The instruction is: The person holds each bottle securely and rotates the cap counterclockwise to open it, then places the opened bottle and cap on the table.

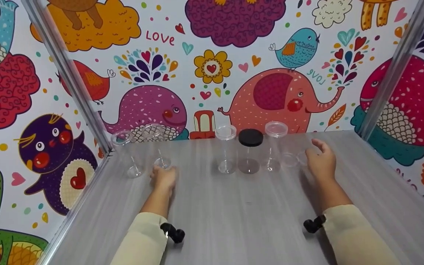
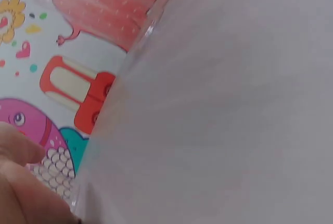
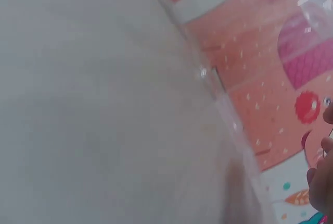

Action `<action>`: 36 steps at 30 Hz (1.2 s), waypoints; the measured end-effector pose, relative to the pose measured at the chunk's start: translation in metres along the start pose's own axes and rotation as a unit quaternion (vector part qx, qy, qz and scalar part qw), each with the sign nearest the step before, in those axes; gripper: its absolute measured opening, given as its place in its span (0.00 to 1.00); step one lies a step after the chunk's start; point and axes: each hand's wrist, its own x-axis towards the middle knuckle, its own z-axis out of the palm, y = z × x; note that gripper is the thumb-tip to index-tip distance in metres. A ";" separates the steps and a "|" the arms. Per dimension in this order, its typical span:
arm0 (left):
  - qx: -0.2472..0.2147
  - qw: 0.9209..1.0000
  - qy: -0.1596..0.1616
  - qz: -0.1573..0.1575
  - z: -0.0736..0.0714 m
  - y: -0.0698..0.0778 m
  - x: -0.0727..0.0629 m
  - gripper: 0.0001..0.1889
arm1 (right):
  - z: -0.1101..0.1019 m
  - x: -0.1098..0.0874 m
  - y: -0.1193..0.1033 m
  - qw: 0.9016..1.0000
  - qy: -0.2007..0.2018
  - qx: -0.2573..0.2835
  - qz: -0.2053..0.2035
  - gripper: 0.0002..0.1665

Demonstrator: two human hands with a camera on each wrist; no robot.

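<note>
In the head view my left hand [image 1: 164, 178] is just in front of a clear plastic jar [image 1: 156, 141], overlapping its base; whether they touch is unclear. Another clear jar [image 1: 127, 154] stands further left. My right hand [image 1: 321, 162] is raised on the right, thumb and fingers apart and nothing visible between them. Beside its fingertips are two faint clear round shapes [image 1: 290, 160], too transparent to make out fully. The left wrist view catches bent fingers [image 2: 21, 151] at its left edge, and the right wrist view shows fingertips [image 3: 321, 182] at its right edge.
Mid-table, a jar with a black lid [image 1: 250, 138] stands between two clear jars, one on its left [image 1: 226, 151] and one on its right [image 1: 275, 147]. The grey wood-grain table [image 1: 234, 221] meets printed cartoon walls [image 1: 212, 33] and metal corner posts [image 1: 68, 73].
</note>
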 end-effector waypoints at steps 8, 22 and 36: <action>-0.084 0.989 -0.117 0.037 0.040 0.008 -0.016 0.45 | 0.018 -0.022 -0.024 0.991 0.043 0.034 -0.119 0.29; -0.096 0.975 -0.187 0.073 0.095 0.023 -0.017 0.57 | 0.040 -0.046 -0.057 0.976 0.028 0.099 -0.190 0.22; -0.079 0.968 -0.222 0.086 0.111 0.030 -0.017 0.59 | 0.054 -0.056 -0.069 0.976 0.007 0.119 -0.180 0.22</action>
